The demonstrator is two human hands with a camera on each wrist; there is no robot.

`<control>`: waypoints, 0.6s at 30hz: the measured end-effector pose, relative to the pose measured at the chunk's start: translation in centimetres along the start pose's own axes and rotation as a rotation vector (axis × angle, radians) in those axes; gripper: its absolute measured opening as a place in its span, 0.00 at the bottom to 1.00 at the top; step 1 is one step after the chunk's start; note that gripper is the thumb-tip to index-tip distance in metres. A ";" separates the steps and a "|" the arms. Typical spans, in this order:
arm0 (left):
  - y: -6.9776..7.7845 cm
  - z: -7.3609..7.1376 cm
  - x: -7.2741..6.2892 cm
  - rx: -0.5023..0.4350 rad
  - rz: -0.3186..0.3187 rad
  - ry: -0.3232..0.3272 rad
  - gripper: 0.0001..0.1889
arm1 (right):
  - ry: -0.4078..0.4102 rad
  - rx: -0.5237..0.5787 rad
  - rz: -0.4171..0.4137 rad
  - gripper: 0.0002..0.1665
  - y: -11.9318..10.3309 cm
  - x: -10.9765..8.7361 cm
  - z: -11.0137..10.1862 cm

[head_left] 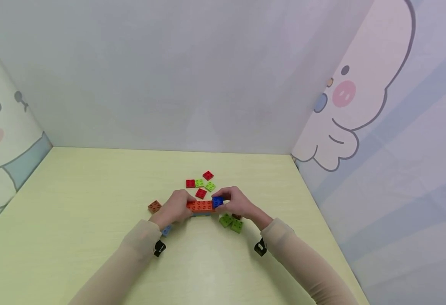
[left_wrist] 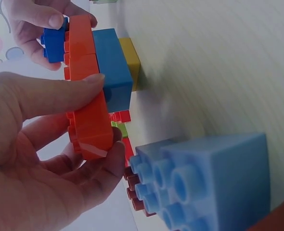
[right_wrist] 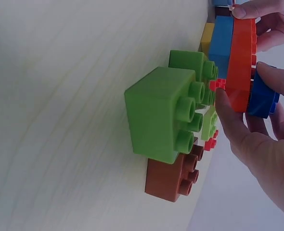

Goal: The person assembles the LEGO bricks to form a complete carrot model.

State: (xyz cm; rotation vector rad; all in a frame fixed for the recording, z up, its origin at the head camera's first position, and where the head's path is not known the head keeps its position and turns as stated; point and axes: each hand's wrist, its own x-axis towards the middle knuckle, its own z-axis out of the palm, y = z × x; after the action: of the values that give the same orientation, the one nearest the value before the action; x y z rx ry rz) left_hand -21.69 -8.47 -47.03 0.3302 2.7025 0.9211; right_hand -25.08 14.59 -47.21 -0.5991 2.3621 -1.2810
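Observation:
A long orange-red toy building brick (head_left: pixel 201 206) lies on top of a small stack, over a blue brick (left_wrist: pixel 112 67) and a yellow brick (left_wrist: pixel 131 60) on the table. My left hand (head_left: pixel 175 205) grips the left end of the orange-red brick, thumb on the near side and fingers on the far side. At its right end sits a dark blue brick (head_left: pixel 217 201) on the studs. My right hand (head_left: pixel 238 201) pinches this dark blue brick between thumb and fingers; one finger reaches down the orange-red brick's side in the right wrist view.
Light blue bricks (left_wrist: pixel 219 178) and a brown brick (head_left: pixel 154 206) lie by my left hand. Two green bricks (head_left: pixel 237 225) and a reddish-brown brick (right_wrist: pixel 166 175) stand near my right hand. Behind the stack are flat red bricks (head_left: pixel 208 175) and lime bricks (head_left: pixel 210 186).

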 end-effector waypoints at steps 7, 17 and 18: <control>0.1 0.0 0.0 0.015 0.001 -0.005 0.23 | 0.010 -0.059 -0.004 0.24 -0.4 -0.2 0.1; 0.3 0.0 0.1 0.024 0.005 -0.003 0.23 | 0.015 -0.151 -0.008 0.24 -0.9 -0.3 0.0; 0.3 0.0 0.1 0.027 0.008 -0.004 0.23 | 0.015 -0.169 -0.011 0.24 -0.9 -0.3 0.1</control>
State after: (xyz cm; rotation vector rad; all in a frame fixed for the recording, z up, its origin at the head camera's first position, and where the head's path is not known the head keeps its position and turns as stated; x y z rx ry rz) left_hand -21.74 -8.21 -46.84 0.3485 2.7142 0.8861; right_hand -24.63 14.28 -46.44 -0.6561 2.4998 -1.1016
